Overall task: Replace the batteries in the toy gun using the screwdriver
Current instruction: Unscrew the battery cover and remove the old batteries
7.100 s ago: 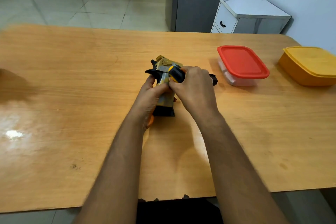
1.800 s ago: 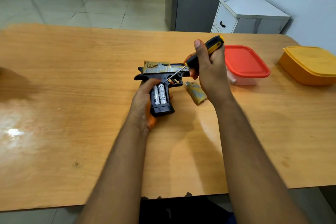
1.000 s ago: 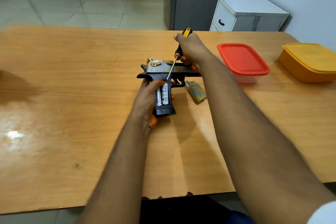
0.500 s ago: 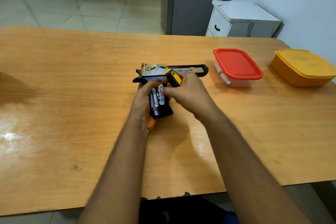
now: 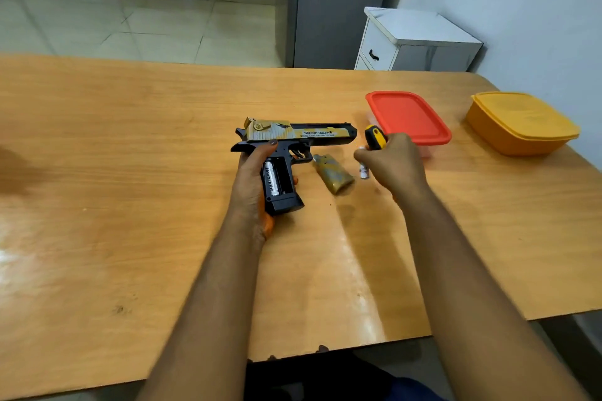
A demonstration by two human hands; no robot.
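Toy gun (image 5: 294,137) lies flat on its side near the middle of the table (image 5: 130,146), its grip pointing toward the person and the battery bay open. One battery (image 5: 271,177) sits in the left slot; the slot beside it looks empty. The left hand (image 5: 252,179) is wrapped round the grip and pins it to the wood. Just to the right lies the loose cover (image 5: 334,172). The right hand (image 5: 391,163) is curled round the screwdriver (image 5: 374,137), and a second battery (image 5: 363,166) shows at its fingertips; whether the fingers pinch it or it already rests on the table, I cannot tell. To do this step well, that battery should go down clear of the cover so neither rolls away. The remaining cell is best levered out gently from one end, with the left hand steadying the grip. A red-lidded box (image 5: 407,117) and a yellow box (image 5: 521,122) stand further right.
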